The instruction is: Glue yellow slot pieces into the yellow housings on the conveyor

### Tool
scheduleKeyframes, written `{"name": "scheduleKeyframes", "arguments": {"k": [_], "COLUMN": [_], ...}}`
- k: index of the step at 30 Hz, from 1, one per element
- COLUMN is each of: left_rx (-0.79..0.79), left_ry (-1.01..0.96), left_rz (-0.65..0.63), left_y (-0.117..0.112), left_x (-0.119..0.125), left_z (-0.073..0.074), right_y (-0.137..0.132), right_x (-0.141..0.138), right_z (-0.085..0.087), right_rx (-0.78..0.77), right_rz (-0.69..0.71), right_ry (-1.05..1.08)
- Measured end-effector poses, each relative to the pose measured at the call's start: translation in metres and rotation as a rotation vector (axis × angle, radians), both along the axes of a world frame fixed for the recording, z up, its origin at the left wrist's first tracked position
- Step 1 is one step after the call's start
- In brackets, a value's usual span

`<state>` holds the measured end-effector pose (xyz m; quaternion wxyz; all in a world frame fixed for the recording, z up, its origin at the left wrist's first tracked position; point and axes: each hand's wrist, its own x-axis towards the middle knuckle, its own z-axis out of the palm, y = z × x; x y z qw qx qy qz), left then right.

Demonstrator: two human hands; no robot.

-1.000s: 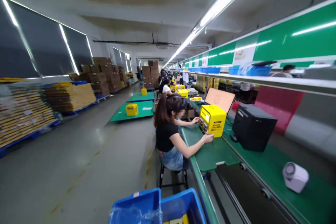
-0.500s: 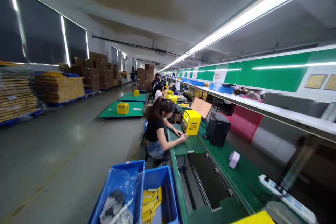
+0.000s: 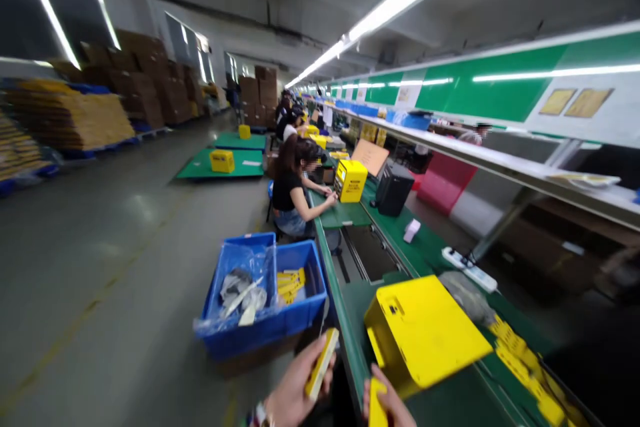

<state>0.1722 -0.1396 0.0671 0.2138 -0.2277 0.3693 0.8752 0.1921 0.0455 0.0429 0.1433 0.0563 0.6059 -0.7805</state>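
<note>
Near the bottom edge, my left hand (image 3: 296,383) is closed round a narrow yellow plastic piece (image 3: 321,364) with a pale edge. To its right, my right hand (image 3: 395,405) is partly cut off by the frame and grips a second yellow piece (image 3: 377,403). Just beyond the right hand, a large yellow box-shaped housing (image 3: 430,320) rests on the green workbench. A small dark cut-out shows in its upper face, and its near-left side looks open.
Two blue bins (image 3: 240,333) stand left of the bench, holding plastic bags and yellow parts. More yellow parts (image 3: 525,367) lie at the right, near a white power strip (image 3: 470,269). A co-worker (image 3: 295,187) sits farther up the bench by another yellow box (image 3: 351,180).
The view has tipped down and shifted, bringing the near yellow housing and more of the bins into sight. Both my hands, each with a yellow piece, have come into view at the bottom.
</note>
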Motion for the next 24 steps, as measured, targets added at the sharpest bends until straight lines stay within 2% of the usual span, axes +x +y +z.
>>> {"name": "scheduleKeyframes", "arguments": {"k": [2, 5, 7, 9, 13, 19, 21, 24], "left_rx": [-0.013, 0.059, 0.11, 0.153, 0.256, 0.327, 0.332, 0.359], "left_ry": [0.054, 0.122, 0.128, 0.116, 0.086, -0.005, -0.032, -0.065], "left_rz": [-0.002, -0.036, -0.047, -0.041, -0.041, -0.052, -0.042, -0.038], "left_y": [0.01, 0.024, 0.032, 0.039, 0.049, 0.058, 0.06, 0.06], "left_x": [-0.002, -0.005, -0.003, 0.0, 0.008, 0.014, 0.013, 0.011], "left_z": [0.006, 0.017, 0.021, 0.022, 0.019, 0.016, 0.015, 0.015], "right_y": [0.005, 0.005, 0.001, -0.005, -0.018, -0.031, -0.031, -0.029], "right_x": [0.004, 0.0, -0.005, -0.009, -0.01, -0.007, -0.006, -0.005], "right_z": [0.005, 0.027, 0.044, 0.055, 0.054, 0.039, 0.037, 0.035], "right_rx": [-0.128, -0.377, -0.428, -0.405, -0.241, 0.349, 0.42, 0.438], "right_rz": [-0.125, -0.286, -0.305, -0.307, -0.297, -0.255, -0.222, -0.183], "right_ry": [-0.082, -0.125, -0.094, -0.064, 0.017, 0.203, 0.214, 0.173]}}
